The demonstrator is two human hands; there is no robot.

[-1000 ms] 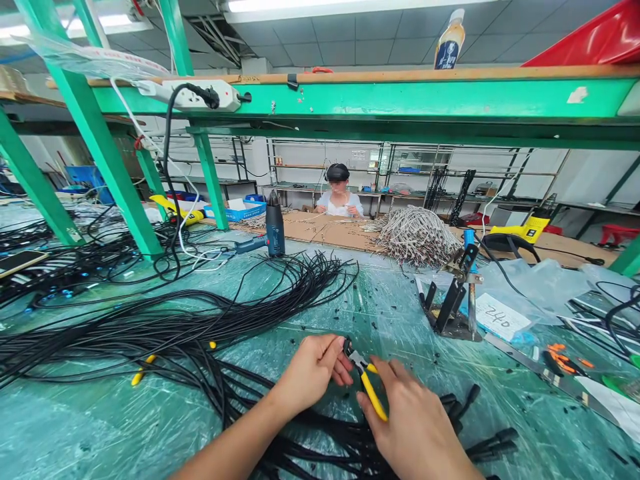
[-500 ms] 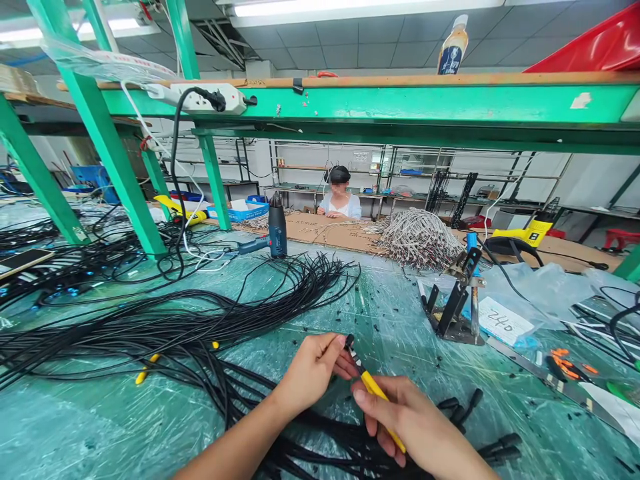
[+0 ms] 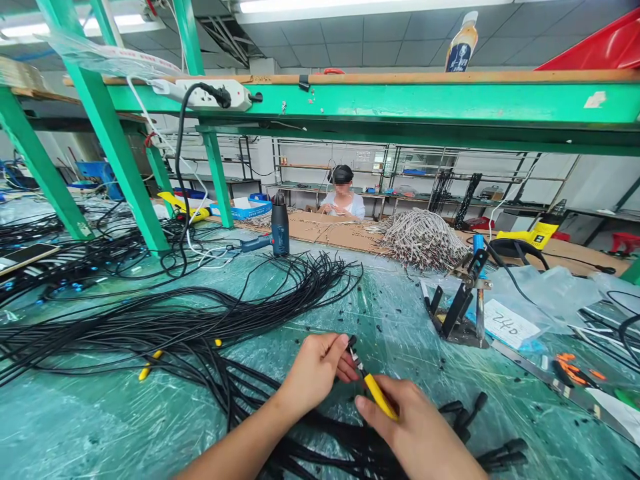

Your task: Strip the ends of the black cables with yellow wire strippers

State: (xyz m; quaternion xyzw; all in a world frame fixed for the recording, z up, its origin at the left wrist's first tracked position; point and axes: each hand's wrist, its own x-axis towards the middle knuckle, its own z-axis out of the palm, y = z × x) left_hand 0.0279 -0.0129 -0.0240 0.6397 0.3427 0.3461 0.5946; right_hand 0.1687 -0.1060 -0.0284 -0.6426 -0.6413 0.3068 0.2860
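My right hand is closed around the yellow handle of a pair of cutters, whose metal jaws point up and to the left. My left hand pinches a small black cable end between thumb and forefinger. The jaws lie right by that end; whether they touch it I cannot tell. Under both wrists runs a bundle of black cables, its black connector ends showing to the right of my right hand. Another long sheaf of black cables stretches across the left side.
A dark heat gun stands upright beyond the cables. At right are a metal stand, a paper marked 240 and orange-handled pliers. Behind a pile of white wires runs a green shelf beam. A person sits opposite.
The cutters' yellow handle has swung deeper into my right palm, and those fingers have drawn in around it. My left hand keeps its pinch. The view has shifted slightly.
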